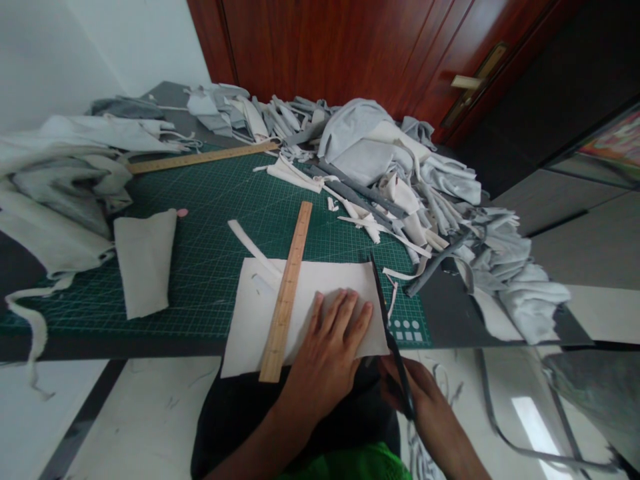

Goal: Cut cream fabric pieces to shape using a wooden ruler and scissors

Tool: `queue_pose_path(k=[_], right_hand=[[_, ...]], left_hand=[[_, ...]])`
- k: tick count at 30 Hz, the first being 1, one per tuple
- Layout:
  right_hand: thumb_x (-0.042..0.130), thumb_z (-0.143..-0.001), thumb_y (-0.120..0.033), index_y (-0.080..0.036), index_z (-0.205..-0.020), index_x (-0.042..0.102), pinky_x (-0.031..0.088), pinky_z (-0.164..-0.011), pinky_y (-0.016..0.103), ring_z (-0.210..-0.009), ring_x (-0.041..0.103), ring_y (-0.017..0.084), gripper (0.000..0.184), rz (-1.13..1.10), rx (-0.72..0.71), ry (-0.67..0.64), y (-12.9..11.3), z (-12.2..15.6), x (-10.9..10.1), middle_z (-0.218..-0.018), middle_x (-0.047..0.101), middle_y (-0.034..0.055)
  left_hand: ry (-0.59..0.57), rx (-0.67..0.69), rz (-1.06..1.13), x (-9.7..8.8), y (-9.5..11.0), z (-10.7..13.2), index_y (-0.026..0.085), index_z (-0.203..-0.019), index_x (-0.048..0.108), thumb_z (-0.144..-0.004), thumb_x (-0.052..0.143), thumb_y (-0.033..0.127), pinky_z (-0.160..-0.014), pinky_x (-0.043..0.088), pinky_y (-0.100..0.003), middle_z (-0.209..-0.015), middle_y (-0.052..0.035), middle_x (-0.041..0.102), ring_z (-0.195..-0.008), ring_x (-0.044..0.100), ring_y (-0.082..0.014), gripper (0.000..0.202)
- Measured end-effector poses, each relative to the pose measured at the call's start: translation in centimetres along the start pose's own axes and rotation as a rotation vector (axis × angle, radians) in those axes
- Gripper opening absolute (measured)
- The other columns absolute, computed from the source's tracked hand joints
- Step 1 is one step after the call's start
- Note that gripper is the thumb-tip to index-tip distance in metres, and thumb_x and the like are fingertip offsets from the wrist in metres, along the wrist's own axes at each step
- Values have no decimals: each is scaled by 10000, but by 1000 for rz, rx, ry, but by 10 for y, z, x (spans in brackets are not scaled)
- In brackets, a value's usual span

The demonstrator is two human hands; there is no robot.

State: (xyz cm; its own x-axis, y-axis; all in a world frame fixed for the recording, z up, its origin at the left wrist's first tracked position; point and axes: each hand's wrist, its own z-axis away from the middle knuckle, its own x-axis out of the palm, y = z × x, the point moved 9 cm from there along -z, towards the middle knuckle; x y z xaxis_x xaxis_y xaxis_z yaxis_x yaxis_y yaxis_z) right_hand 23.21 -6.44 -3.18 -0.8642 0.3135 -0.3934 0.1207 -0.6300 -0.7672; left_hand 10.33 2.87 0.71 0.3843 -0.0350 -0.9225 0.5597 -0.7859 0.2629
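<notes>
My left hand lies flat, fingers spread, on a white piece of cloth at the front of a green cutting mat. A wooden ruler rests across that cloth, just left of the hand. My right hand grips black scissors whose blades run along the cloth's right edge, pointing away from me.
A long second ruler lies at the mat's far side. A folded beige cloth sits on the left. Heaps of grey and white fabric scraps cover the right and back. A dark wooden door stands behind.
</notes>
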Motion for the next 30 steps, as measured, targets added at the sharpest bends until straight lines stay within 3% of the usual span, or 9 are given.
queue_pose_path(k=[5, 14, 18, 23, 26, 30], right_hand=[[598, -762, -835, -194, -731, 683, 496, -749, 336, -794, 604, 245, 648, 18, -60, -7, 0, -4, 0, -763, 656, 73], [518, -835, -793, -207, -607, 579, 396, -589, 314, -543, 471, 166, 632, 102, -120, -84, -15, -6, 9, -536, 527, 7], [550, -812, -814, -206, -580, 532, 339, -536, 298, -518, 440, 145, 652, -4, -90, -78, -2, -10, 7, -528, 507, 5], [634, -773, -811, -211, -620, 541, 359, -559, 311, -551, 435, 153, 626, -202, -29, -12, 19, -7, -17, -566, 498, 2], [643, -781, -795, -217, -690, 552, 389, -611, 322, -599, 427, 163, 592, -322, -27, -98, 20, 1, -19, -615, 484, -3], [521, -871, -791, -219, -717, 489, 325, -625, 313, -594, 348, 145, 592, -380, -54, -265, 15, 8, -8, -586, 410, -30]], left_hand=[[-12, -3, 6, 1, 0, 0, 193, -1617, 295, -1024, 505, 372, -1286, 201, -596, -1675, -134, 333, -1565, 268, -321, 654], [3, 2, -3, -1, 1, -1, 193, -1607, 328, -1042, 454, 416, -1286, 208, -590, -1660, -132, 365, -1551, 305, -320, 621], [1, -2, -18, -2, 1, -2, 196, -1600, 350, -1035, 470, 410, -1278, 224, -600, -1653, -130, 379, -1547, 314, -327, 616], [16, 12, -69, -1, 4, -3, 207, -1559, 428, -1024, 499, 314, -1268, 246, -601, -1625, -122, 428, -1529, 347, -328, 551], [12, 61, -94, 0, 10, -3, 203, -1546, 448, -1032, 504, 350, -1269, 266, -566, -1620, -118, 436, -1525, 356, -313, 537], [2, 68, -133, 3, 14, -3, 197, -1534, 464, -1059, 443, 411, -1266, 278, -563, -1633, -105, 424, -1527, 355, -291, 521]])
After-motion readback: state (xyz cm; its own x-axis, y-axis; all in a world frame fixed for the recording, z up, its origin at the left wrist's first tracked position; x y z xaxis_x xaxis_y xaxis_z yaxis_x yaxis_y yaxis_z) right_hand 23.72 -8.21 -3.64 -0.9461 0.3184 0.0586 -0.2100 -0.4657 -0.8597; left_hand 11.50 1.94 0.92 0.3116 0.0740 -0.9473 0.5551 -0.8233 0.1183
